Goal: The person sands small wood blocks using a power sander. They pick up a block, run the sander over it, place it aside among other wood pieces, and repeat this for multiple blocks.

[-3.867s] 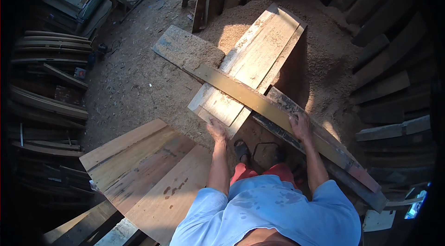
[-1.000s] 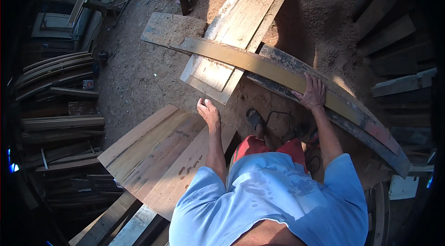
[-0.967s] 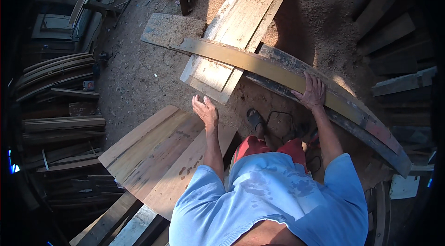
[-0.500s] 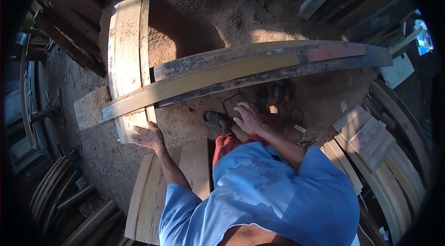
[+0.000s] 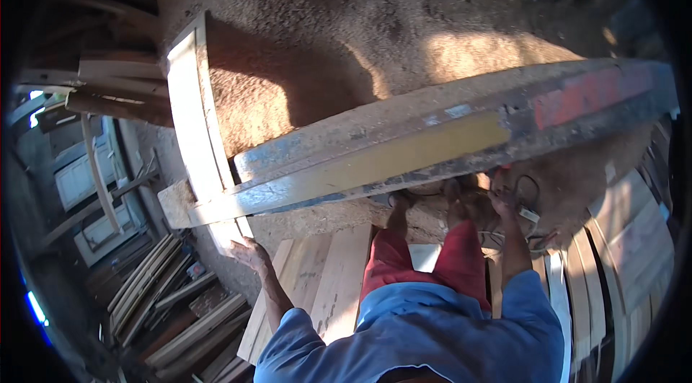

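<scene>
My left hand (image 5: 250, 253) is at the near end of a long pale wooden board (image 5: 194, 116), its fingers closed around the end edge. The board runs away from me, crossing the left end of a long painted beam (image 5: 375, 170) with yellow, red and bluish patches. My right hand (image 5: 504, 203) is lowered past the beam's near edge, beside my right leg. Close to it, a small red part of a dark object (image 5: 502, 172) and a looped black cord (image 5: 530, 192) show in shadow. The right fingers are blurred and partly dark.
Pale planks (image 5: 317, 282) lie near my left side, and more planks (image 5: 620, 239) are stacked at the right. Bundled wooden strips (image 5: 148, 282) lean at the lower left. Sawdust (image 5: 317, 22) covers the ground beyond the beam. Dark timbers (image 5: 108, 73) stand at the far left.
My right hand has moved right and down toward the ground near the cord. The left hand stays at the board's end, its fingers less spread. The whole view has shifted and turned.
</scene>
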`<state>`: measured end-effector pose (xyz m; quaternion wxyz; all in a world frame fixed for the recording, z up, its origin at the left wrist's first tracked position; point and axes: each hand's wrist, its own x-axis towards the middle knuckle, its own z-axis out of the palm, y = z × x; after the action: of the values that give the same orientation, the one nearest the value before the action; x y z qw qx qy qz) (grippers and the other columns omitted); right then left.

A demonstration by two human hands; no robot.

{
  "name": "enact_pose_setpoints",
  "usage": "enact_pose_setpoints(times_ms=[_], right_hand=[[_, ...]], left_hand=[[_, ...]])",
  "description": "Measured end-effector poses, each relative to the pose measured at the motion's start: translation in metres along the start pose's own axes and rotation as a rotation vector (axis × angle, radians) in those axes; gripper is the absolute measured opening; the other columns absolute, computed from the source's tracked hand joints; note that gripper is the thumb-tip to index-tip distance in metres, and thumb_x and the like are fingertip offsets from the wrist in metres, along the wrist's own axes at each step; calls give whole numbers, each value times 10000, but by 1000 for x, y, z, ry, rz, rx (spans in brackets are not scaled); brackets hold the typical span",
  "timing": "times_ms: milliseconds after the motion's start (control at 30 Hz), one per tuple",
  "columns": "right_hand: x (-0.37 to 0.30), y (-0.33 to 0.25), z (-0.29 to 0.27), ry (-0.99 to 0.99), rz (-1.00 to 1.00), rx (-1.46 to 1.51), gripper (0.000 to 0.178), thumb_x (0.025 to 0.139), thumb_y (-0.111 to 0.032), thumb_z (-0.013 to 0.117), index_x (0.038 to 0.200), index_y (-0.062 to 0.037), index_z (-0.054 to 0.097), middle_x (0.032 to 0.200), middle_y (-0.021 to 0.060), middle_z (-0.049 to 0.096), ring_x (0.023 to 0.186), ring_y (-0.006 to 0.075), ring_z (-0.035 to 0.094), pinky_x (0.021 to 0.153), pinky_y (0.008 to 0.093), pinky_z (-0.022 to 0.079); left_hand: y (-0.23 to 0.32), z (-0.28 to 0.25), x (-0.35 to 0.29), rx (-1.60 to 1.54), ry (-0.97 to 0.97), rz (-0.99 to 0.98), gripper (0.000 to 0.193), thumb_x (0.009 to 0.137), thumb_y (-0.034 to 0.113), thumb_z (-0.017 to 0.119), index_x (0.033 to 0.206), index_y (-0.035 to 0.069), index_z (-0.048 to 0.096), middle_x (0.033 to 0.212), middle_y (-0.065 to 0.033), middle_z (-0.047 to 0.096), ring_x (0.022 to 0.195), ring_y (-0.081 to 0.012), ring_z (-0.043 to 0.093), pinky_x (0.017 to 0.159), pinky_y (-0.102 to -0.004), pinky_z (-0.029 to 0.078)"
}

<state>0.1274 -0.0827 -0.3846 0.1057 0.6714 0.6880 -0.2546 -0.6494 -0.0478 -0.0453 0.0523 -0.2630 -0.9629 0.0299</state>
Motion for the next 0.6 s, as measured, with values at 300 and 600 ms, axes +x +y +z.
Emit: enact_pose_setpoints(times_ms=[300, 600], right_hand=[[94, 76, 85, -157, 179, -55, 529, 959, -443, 602, 1357, -101, 538, 1319, 231, 579, 1217, 382, 574, 1125, 475, 389], [107, 56, 52, -203, 182, 12, 698, 960, -515, 577, 1477, -100, 362, 1455, 231, 452, 1320, 366, 495, 1149, 447, 360]], left_hand=[[-6, 4, -12, -191, 120, -31, 593, 1075, 314, 453, 1525, -59, 351, 1558, -247, 395, 1389, -329, 443, 1130, -382, 364], [-15, 12, -7, -42, 180, 13, 602, 1063, 316, 457, 1526, -53, 351, 1505, -254, 448, 1325, -346, 492, 1088, -408, 397]])
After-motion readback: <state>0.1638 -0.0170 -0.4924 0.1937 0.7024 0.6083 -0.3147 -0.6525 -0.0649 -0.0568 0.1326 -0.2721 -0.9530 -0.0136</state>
